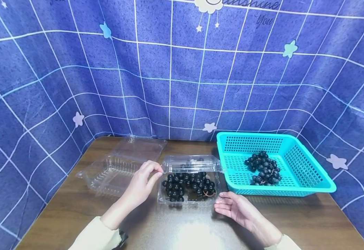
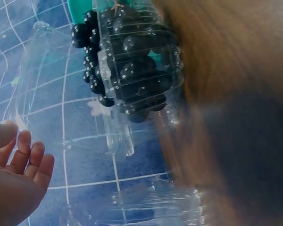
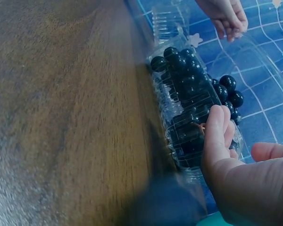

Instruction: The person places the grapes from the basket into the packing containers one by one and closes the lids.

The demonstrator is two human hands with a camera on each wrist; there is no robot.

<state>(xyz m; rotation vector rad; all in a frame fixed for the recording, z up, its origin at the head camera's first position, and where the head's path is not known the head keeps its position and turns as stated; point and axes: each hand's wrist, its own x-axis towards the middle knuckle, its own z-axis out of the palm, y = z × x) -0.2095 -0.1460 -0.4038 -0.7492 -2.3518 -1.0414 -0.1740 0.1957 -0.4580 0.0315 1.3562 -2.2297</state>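
Note:
A clear plastic clamshell container (image 1: 188, 202) stands in the middle of the table, holding bunches of black grapes (image 1: 174, 187). Its transparent lid (image 1: 191, 160) is raised at the back, tilted up over the fruit. My left hand (image 1: 141, 182) pinches the lid's left edge between thumb and fingers, as the left wrist view also shows. At the container's right side, my right hand (image 1: 239, 210) rests with extended fingers (image 3: 217, 129) against the wall and the thumb apart. A brown stem (image 1: 209, 193) shows among the grapes on the right.
A turquoise basket (image 1: 281, 190) with more black grapes (image 1: 264, 170) stands to the right. On the left lies another clear clamshell (image 1: 107, 177), its lid (image 1: 141, 147) folded back. A blue checked cloth (image 1: 182, 86) hangs behind the wooden table (image 1: 157, 232).

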